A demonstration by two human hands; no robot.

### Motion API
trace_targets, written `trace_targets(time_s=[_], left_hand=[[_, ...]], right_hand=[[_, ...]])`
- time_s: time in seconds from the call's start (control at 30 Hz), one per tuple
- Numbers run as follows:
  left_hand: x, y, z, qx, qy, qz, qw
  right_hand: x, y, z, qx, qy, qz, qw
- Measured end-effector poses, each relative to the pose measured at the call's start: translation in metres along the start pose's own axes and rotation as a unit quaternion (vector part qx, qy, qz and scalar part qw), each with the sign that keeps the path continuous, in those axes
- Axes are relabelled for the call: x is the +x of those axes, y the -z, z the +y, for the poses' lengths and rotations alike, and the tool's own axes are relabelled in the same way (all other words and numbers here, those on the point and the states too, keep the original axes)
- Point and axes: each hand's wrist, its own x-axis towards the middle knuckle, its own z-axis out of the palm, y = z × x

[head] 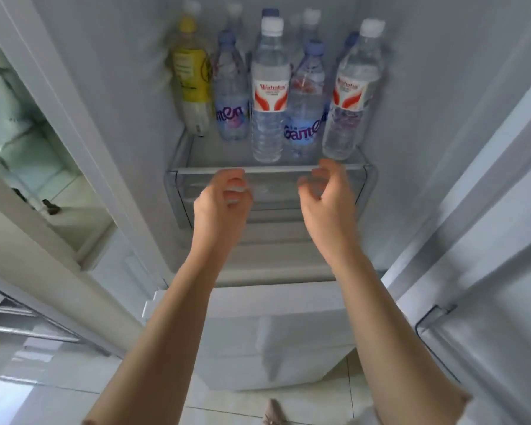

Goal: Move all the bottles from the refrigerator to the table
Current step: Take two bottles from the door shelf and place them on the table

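Left hand (224, 197) and right hand (325, 191): fingers loosely curled, empty, just short of glass shelf (215, 170). Wahaha water bottles (270, 90) beyond the fingertips, untouched.

Back-row bottles (311, 29) at frame top mostly hidden behind the front ones, yellow bottle (191, 75) label too blurred to read, my elbows cut off at bottom edge.
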Motion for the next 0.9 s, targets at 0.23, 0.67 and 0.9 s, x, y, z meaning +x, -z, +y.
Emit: trace_targets(time_s=[0.23,0.67,0.9], left_hand=[[0.085,-0.042,0.01,-0.038,-0.01,0.027,0.999],[0.152,-0.075,0.003,-0.077,-0.075,-0.042,0.993],[0.157,-0.073,-0.003,-0.099,-0.05,-0.039,0.993]], right_hand=[[0.087,-0.02,0.0,0.056,-0.01,0.013,0.998],[0.138,-0.064,0.011,0.038,0.024,0.038,0.998],[0.143,-0.075,0.013,-0.03,0.062,0.087,0.994]])
